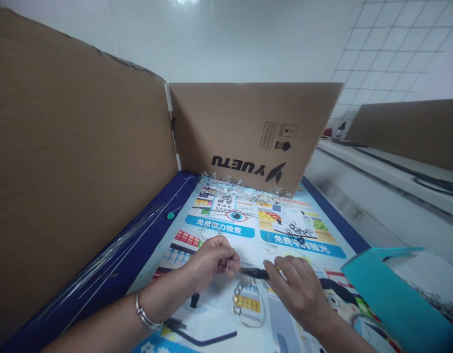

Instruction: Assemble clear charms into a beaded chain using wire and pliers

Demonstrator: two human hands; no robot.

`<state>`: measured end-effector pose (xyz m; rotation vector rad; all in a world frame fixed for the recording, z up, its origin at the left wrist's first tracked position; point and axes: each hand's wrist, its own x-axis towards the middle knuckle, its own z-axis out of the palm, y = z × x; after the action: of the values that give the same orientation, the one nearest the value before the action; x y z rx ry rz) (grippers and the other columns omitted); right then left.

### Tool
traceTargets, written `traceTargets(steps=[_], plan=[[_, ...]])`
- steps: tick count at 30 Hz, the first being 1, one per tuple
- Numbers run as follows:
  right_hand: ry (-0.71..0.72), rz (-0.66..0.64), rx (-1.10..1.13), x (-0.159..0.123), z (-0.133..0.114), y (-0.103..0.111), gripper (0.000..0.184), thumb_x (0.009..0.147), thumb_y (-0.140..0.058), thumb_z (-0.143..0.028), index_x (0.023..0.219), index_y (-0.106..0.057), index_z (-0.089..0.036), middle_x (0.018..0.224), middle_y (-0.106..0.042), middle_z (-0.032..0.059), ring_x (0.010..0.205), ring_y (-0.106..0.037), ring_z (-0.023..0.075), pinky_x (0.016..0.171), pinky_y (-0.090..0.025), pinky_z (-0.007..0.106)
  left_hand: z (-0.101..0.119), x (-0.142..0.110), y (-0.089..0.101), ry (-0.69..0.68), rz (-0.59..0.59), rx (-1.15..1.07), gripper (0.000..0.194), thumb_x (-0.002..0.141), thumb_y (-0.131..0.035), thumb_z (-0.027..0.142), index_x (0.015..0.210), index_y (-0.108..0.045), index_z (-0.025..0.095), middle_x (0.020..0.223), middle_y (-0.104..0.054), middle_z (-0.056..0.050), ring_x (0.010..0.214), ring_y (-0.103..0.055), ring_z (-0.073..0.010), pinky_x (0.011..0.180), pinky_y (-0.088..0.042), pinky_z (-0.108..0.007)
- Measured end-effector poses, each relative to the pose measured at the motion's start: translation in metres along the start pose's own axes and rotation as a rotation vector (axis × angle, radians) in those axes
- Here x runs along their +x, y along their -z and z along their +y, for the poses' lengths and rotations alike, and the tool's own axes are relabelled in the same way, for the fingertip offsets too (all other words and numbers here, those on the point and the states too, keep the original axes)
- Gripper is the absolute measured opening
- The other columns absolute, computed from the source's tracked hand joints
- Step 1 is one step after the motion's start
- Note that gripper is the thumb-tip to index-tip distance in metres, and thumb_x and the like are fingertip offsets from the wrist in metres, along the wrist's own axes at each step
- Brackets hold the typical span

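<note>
Fingers [290,268] of our right hand [303,294] grip black pliers [258,273], handles hidden, above the poster-covered table [337,218]; our left hand [210,257] pinches a thin wire [227,265]. Cardboard panels [219,122] stand left and ahead; the teal box [391,299] is cut off, contents [438,300] blurred.

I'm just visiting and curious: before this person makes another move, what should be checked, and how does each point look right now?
1. Right hand has hold of the pliers: ok.
2. Left hand is pinching the thin piece close to the plier tips: ok.
3. Plier jaws are shut on something: cannot tell; the tips are too small and blurred.
4. Surface below the pliers is free of loose items: not ok; a wire loop lies there.
5. Dark rings lie apart from both hands: ok, they are farther back on the sheet.
6. Teal box is beside the right hand's side of the work: ok.
</note>
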<state>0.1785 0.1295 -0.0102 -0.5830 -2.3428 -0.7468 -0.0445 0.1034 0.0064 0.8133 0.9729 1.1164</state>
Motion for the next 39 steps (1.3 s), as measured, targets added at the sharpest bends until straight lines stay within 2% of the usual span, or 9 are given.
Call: traceTargets(steps=[11,22,33,39], plan=[[0.024,-0.019,0.032,0.0027,0.0015,0.0035,0.018,0.08,-0.05,-0.015,0.097,-0.058,-0.016,0.082,-0.058,0.0084,0.082,-0.051,0.021,0.071,-0.038,0.037,-0.003,0.0011,0.0028,-0.031,-0.017,0.028,0.012,0.072,-0.056,0.02,0.068,-0.045,0.015,0.071,-0.063,-0.005,0.057,-0.06,-0.0116,0.049,-0.043,-0.02],[0.04,0.014,0.025,0.0035,0.0017,0.0034,0.02,0.078,-0.051,-0.009,0.096,-0.058,-0.014,0.085,-0.058,0.0096,0.081,-0.05,0.022,0.069,-0.038,0.038,-0.0029,0.0008,0.0024,-0.006,-0.029,0.031,0.013,0.071,-0.058,0.021,0.069,-0.047,0.014,0.072,-0.063,-0.005,0.056,-0.06,-0.0119,0.048,-0.044,-0.021],[0.039,-0.034,0.036,0.0019,0.0038,0.0046,0.021,0.078,-0.051,-0.011,0.098,-0.058,-0.016,0.085,-0.058,0.0087,0.081,-0.05,0.0212,0.069,-0.037,0.037,0.0012,-0.0025,-0.002,-0.001,-0.02,0.027,0.014,0.071,-0.057,0.021,0.068,-0.045,0.015,0.071,-0.062,-0.004,0.055,-0.059,-0.0108,0.049,-0.044,-0.02],[0.039,-0.035,0.047,0.0054,0.0037,0.0048,0.018,0.079,-0.051,-0.013,0.095,-0.058,-0.015,0.081,-0.057,0.0076,0.077,-0.05,0.0193,0.066,-0.036,0.035,0.0025,-0.0043,-0.0031,-0.084,-0.021,0.084,0.015,0.071,-0.058,0.025,0.068,-0.047,0.015,0.069,-0.063,-0.004,0.055,-0.059,-0.0112,0.05,-0.044,-0.021]])
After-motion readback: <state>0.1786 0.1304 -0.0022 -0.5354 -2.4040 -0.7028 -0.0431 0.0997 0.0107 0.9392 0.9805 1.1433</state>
